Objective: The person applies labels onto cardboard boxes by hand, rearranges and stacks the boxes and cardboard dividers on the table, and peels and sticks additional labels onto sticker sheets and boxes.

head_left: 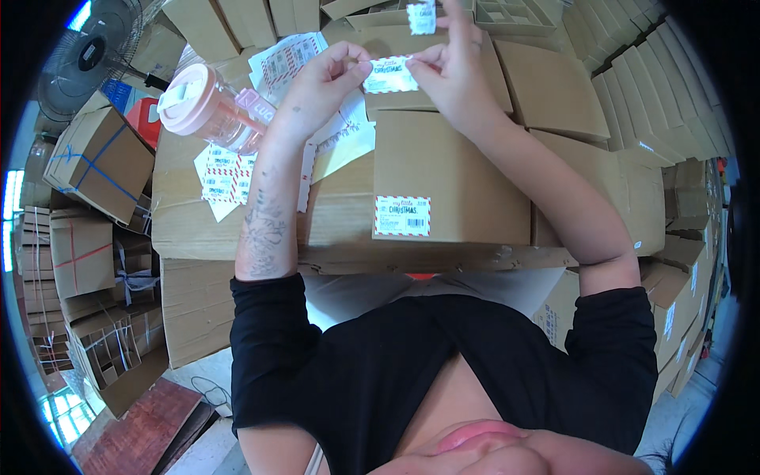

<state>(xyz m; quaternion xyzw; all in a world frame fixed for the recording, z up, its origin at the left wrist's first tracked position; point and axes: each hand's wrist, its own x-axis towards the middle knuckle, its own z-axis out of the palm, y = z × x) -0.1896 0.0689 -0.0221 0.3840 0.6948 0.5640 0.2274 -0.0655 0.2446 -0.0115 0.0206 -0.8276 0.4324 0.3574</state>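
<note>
A small white label (389,76) with a red-striped border is stretched between my two hands. My left hand (331,77) pinches its left edge, and my right hand (450,73) pinches the right edge. It is over the near side of a brown cardboard box (467,49); whether it touches the box I cannot tell. Beside my right fingers is a second label (422,17); what it is attached to is unclear. Nearer me lies a flat brown box (451,170) bearing a matching label (402,216) at its lower left corner.
Label sheets (229,176) and backing paper (348,150) lie left on the cardboard-covered table (186,214). A pink-lidded tumbler (207,107) stands there beside my left forearm. More boxes (550,91) sit at right, with stacked cartons (657,99) beyond. A fan (87,55) is far left.
</note>
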